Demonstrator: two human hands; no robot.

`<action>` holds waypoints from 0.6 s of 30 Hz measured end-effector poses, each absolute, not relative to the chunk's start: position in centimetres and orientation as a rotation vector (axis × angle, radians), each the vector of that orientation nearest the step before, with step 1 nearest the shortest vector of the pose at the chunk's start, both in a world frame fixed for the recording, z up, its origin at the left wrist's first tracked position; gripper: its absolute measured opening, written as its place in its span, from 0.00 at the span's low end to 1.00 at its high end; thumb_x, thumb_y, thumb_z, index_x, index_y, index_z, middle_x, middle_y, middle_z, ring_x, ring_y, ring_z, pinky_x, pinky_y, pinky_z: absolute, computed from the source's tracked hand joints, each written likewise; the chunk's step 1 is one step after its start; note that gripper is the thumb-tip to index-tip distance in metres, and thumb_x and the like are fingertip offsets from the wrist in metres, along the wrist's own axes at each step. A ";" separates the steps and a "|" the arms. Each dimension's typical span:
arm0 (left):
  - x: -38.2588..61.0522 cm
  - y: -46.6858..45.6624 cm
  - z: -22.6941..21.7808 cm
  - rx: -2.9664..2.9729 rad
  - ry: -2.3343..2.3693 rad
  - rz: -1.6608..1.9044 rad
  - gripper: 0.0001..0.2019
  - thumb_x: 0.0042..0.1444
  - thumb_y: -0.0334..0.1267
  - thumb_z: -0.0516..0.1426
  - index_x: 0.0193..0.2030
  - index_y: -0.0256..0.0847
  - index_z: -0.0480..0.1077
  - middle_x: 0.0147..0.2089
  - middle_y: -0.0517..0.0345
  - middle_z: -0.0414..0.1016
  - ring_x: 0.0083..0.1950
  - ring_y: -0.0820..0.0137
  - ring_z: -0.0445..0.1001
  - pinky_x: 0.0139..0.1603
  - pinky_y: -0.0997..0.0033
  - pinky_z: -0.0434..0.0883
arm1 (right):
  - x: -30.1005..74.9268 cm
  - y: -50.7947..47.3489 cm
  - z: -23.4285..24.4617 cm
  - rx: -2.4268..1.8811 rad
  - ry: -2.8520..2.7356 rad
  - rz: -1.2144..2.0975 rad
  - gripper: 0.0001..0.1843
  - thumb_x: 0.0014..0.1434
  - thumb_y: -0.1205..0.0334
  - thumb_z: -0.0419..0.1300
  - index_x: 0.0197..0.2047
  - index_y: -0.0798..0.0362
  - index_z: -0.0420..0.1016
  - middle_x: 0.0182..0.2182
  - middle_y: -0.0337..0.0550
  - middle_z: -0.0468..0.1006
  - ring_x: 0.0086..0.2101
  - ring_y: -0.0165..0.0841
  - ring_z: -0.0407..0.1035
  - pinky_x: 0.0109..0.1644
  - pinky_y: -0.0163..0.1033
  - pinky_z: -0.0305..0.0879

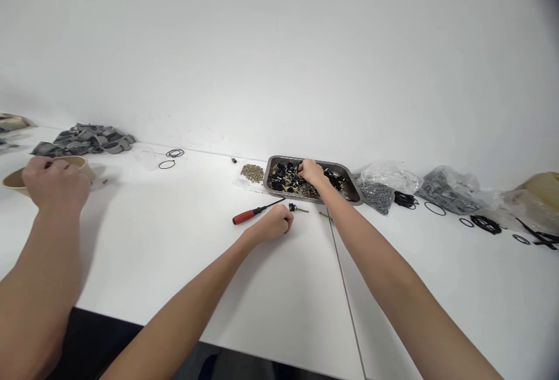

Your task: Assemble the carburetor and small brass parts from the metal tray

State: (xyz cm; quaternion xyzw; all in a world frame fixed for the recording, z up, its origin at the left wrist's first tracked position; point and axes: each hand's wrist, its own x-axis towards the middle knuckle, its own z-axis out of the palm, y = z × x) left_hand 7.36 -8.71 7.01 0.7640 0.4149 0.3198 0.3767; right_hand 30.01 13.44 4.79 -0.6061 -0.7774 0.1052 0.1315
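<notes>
My right hand point(312, 171) reaches into a metal tray point(273, 192) of mixed black and brass-coloured parts point(288, 179). Its fingers are bent together among them, and what they grip is hidden. Curled closed, my left hand point(276, 223) rests on the white table in front of the tray; I cannot make out anything inside it. Just beyond its knuckles lies a small black part with a brass-coloured stem point(299, 209). A red-handled screwdriver point(244, 216) lies to the left, its shaft pointing toward the tray. Another brass-coloured pin point(325, 215) is partly behind my right forearm.
Small brass pieces point(252, 173) sit on a plastic bag left of the tray. Bagged grey parts point(378, 195) and black rings point(435, 209) lie to the right. At left, another person's hand point(56, 182) is at a beige bowl point(82, 164), near piled grey parts point(87, 138).
</notes>
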 end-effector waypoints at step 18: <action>-23.8 -9.1 4.9 1.435 0.996 1.989 0.26 0.56 0.44 0.49 0.27 0.35 0.31 0.21 0.63 0.38 0.23 0.82 0.46 0.23 0.80 0.43 | 30.3 14.4 5.3 -1.802 -2.294 0.340 0.06 0.47 0.68 0.68 0.31 0.57 0.77 0.28 0.48 0.77 0.34 0.36 0.73 0.38 0.36 0.65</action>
